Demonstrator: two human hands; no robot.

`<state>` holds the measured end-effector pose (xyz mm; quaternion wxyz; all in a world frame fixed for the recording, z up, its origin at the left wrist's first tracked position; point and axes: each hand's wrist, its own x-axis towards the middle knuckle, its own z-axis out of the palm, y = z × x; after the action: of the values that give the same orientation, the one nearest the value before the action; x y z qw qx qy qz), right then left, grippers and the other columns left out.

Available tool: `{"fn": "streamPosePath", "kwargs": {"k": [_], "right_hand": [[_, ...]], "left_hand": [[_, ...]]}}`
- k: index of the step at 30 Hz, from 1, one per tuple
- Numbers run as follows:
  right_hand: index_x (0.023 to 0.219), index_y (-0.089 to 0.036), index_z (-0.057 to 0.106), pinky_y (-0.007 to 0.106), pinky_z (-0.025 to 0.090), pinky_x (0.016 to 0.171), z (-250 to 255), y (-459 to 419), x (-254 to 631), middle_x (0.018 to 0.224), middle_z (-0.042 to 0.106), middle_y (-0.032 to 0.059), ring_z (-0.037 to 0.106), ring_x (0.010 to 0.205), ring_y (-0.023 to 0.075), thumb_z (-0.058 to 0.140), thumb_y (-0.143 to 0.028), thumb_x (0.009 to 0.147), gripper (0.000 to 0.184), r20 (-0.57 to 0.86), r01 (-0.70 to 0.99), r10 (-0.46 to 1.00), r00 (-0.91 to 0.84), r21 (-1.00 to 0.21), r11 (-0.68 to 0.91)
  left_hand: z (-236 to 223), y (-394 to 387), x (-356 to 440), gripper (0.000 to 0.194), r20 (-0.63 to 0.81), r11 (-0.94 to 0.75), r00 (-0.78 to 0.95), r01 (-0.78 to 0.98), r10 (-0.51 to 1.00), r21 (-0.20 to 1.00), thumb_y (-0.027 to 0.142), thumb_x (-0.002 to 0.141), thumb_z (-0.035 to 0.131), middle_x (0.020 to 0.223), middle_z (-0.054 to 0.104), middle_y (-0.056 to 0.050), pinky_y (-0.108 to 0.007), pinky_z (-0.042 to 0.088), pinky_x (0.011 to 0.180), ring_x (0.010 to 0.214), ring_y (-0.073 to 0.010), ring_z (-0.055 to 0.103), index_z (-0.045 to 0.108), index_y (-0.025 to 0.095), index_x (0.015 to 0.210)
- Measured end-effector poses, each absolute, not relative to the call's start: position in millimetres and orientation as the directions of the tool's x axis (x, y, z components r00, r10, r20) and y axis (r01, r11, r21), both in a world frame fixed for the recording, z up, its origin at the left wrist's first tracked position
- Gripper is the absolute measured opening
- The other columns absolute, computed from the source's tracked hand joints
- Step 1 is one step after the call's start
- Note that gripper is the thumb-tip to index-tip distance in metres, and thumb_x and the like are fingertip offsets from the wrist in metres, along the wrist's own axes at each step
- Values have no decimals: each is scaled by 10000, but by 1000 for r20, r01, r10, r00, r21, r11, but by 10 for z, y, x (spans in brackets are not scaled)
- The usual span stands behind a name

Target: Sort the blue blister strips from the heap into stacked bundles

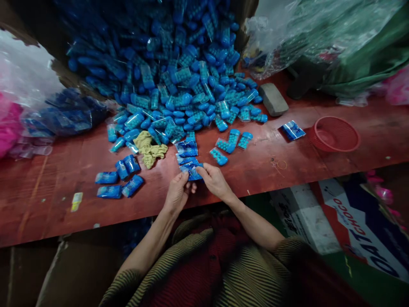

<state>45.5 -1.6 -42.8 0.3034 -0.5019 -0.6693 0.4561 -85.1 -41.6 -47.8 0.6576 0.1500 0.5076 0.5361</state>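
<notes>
Between my two hands is a flat blue printed sleeve [193, 171], pinched at its left edge by my left hand [179, 189] and at its upper right by my right hand [215, 181]. Just beyond it, more blue sleeves [187, 149] lie on the red table [166, 187]. A few clear containers with blue caps and blue beads [233, 138] lie right of my hands. To the left, several containers in blue wrapping [121, 183] lie together. A crumpled yellow-green cloth [149, 148] rests between them and the sleeves.
A large heap of blue-capped containers [179, 85] spills from a carton at the back. At right are a grey block [273, 99], a stack of blue sleeves [292, 130] and a red plastic basket [335, 147]. A bag of blue sleeves [64, 113] stands at left.
</notes>
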Motion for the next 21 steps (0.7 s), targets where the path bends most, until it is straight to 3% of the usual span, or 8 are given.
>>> {"fn": "streamPosePath", "kwargs": {"k": [2, 5, 7, 9, 16, 18, 21], "right_hand": [[799, -171, 585, 265, 373, 691, -386, 53, 569, 793, 617, 41, 541, 766, 168, 409, -395, 927, 313, 32, 614, 972, -233, -770, 173], [1007, -151, 596, 349, 356, 790, -415, 179, 739, 1031, 608, 138, 515, 952, 262, 501, -381, 894, 274, 108, 896, 986, -126, -414, 160], [1041, -147, 585, 370, 353, 779, -494, 243, 804, 1028, 598, 157, 505, 952, 285, 523, -360, 883, 273, 60, 958, 990, -127, -251, 138], [1043, -154, 578, 369, 358, 759, -579, 276, 820, 997, 599, 148, 507, 933, 282, 502, -337, 895, 247, 20, 971, 989, -145, -187, 146], [1156, -168, 534, 366, 394, 759, -661, 285, 798, 1041, 584, 143, 514, 951, 285, 526, -310, 873, 317, -4, 951, 980, -199, -241, 192], [1152, -166, 538, 363, 412, 774, -671, 311, 834, 1058, 586, 137, 532, 960, 279, 539, -276, 856, 316, -11, 925, 979, -203, -330, 188], [1137, -173, 550, 348, 436, 799, -670, 357, 918, 1108, 592, 113, 555, 984, 254, 529, -230, 841, 302, -8, 790, 981, -193, -595, 151]], "left_hand": [[-478, -431, -888, 415, -533, 397, -61, -598, 844, 696, 405, 549, 817, 421, 375, 84, -179, 362, 387, 411, -82, 467, 487, 160, 608], [-481, -458, -942, 359, -583, 419, -29, -666, 812, 617, 341, 629, 787, 414, 353, 85, -171, 340, 378, 393, -70, 407, 472, 170, 620], [-482, -472, -961, 337, -624, 452, 0, -690, 781, 565, 317, 699, 739, 406, 347, 76, -170, 329, 371, 391, -75, 393, 448, 177, 605], [-482, -482, -963, 318, -655, 478, 16, -697, 756, 535, 304, 753, 692, 402, 353, 65, -169, 322, 368, 396, -83, 400, 442, 178, 600], [-485, -481, -940, 283, -659, 478, -8, -682, 752, 554, 325, 809, 631, 417, 400, 49, -179, 366, 403, 419, -95, 433, 475, 172, 628], [-485, -475, -941, 284, -658, 480, -10, -675, 753, 560, 340, 813, 624, 421, 418, 44, -183, 385, 421, 435, -101, 457, 485, 171, 633], [-484, -470, -946, 305, -676, 479, -32, -681, 736, 554, 372, 803, 632, 402, 401, 51, -186, 386, 426, 425, -99, 451, 481, 174, 628]]}}
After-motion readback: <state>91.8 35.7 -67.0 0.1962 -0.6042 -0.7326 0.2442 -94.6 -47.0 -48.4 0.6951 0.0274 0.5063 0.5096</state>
